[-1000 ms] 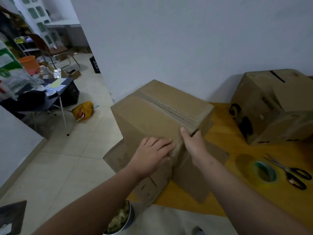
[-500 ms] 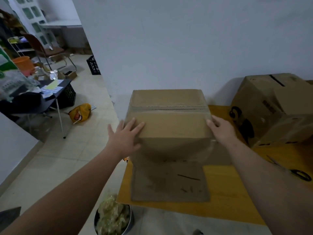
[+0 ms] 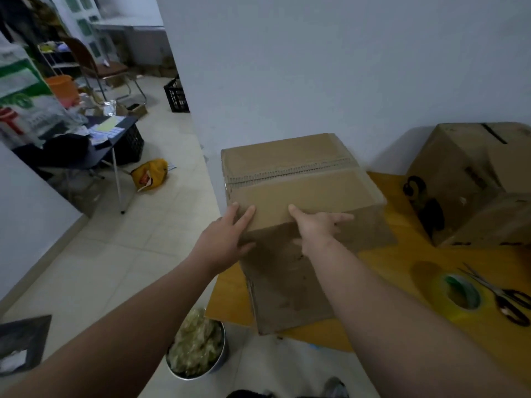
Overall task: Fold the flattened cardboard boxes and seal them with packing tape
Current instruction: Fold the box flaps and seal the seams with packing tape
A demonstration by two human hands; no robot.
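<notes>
Left hand (image 3: 227,242) and right hand (image 3: 319,225), fingers straight and apart, press the near edge of the cardboard box (image 3: 301,179), tape roll (image 3: 442,294) at its four o'clock

We reach both bare forearms forward, one from seven o'clock and one from five o'clock, our left hand (image 3: 227,239) laid flat with straight fingers pointing toward one o'clock, our right hand (image 3: 316,228) just beside it, thumb raised toward eleven o'clock, fingers spread toward three o'clock.
</notes>
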